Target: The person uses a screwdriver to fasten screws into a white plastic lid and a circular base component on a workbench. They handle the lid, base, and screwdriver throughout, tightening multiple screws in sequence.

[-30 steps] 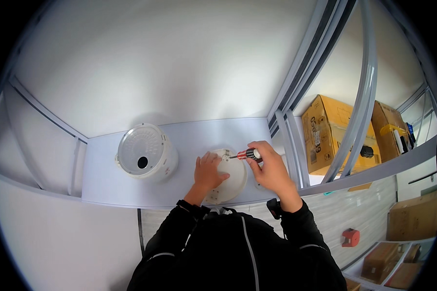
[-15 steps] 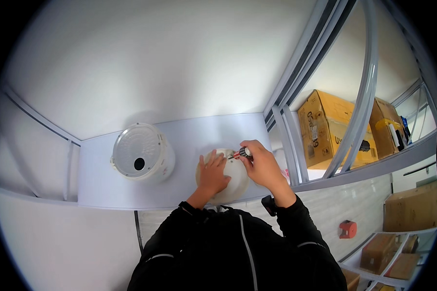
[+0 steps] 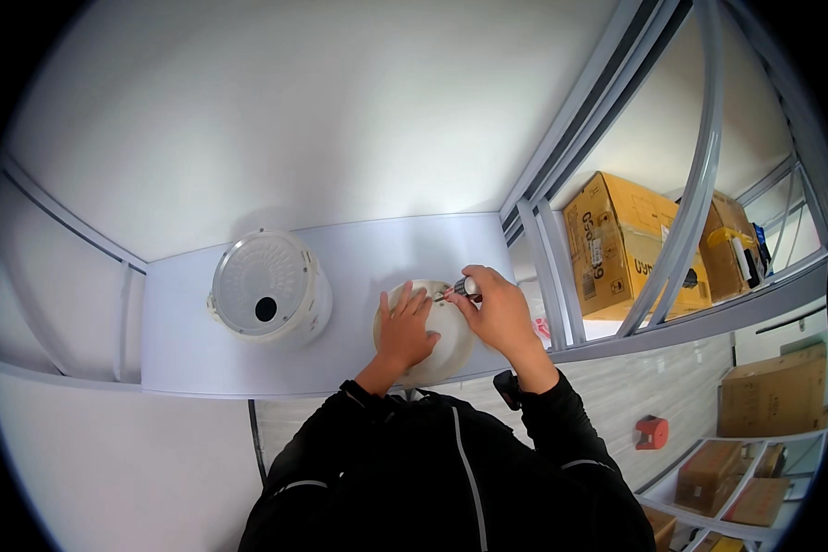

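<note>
A round off-white lid-like part [image 3: 453, 339] lies on the pale tabletop near its front edge. My left hand [image 3: 403, 337] rests flat on its left side, fingers spread. My right hand [image 3: 504, 317] grips a short screwdriver [image 3: 466, 287] by its dark and silver handle. The screwdriver is tilted, with its thin shaft pointing left to the far part of the round part, close to my left fingertips. Whether the tip sits in a screw is too small to tell. To the left stands a white drum-shaped appliance body [image 3: 311, 308], with a dark round hole in its silvery top.
The white table [image 3: 184, 359] is bordered by a wall behind and grey metal frames [image 3: 547, 267] at the right. Beyond the right frame sit cardboard boxes [image 3: 616, 248]. A red stool [image 3: 651, 433] stands on the floor, near shelves with more boxes [image 3: 708, 474].
The view has shifted slightly. My right hand still holds the screwdriver at the round part, its grip slightly changed. My left hand stays flat on the part.
</note>
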{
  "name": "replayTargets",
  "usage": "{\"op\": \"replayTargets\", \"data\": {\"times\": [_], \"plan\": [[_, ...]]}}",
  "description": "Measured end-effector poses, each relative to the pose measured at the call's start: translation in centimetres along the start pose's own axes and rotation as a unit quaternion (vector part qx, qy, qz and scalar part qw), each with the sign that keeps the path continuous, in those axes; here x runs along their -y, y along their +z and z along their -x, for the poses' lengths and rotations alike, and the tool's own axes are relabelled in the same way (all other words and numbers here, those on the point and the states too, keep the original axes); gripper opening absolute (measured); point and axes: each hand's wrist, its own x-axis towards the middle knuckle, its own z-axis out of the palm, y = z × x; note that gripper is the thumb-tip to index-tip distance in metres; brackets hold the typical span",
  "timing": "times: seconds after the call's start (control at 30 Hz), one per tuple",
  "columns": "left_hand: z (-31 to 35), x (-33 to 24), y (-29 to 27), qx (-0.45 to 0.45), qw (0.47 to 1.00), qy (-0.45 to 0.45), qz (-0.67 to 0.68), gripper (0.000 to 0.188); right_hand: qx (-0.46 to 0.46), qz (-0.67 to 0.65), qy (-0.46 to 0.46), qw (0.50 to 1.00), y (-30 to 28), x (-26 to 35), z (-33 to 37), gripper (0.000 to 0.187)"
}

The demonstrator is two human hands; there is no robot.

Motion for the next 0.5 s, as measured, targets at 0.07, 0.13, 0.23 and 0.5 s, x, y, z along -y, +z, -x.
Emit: {"op": "replayTargets", "data": {"times": [0.07,0.13,0.23,0.5], "plan": [[0.0,-0.1,-0.1,0.004,1.000,0.000,0.001,0.077,-0.020,0.069,0.002,0.997,-0.2,0.3,-0.3,0.041],[0.1,-0.3,-0.1,-0.001,1.000,0.001,-0.005,0.076,-0.004,0.122,0.047,0.991,-0.5,1.1,-0.5,0.046],[0.1,-0.4,0.1,-0.005,1.000,0.002,-0.015,0.076,0.050,0.171,0.114,0.977,-0.9,2.1,-0.9,0.051],[0.3,-0.6,0.1,-0.019,1.000,0.009,-0.020,0.076,-0.049,0.053,-0.064,0.995,-0.2,0.5,-0.5,0.047]]}}
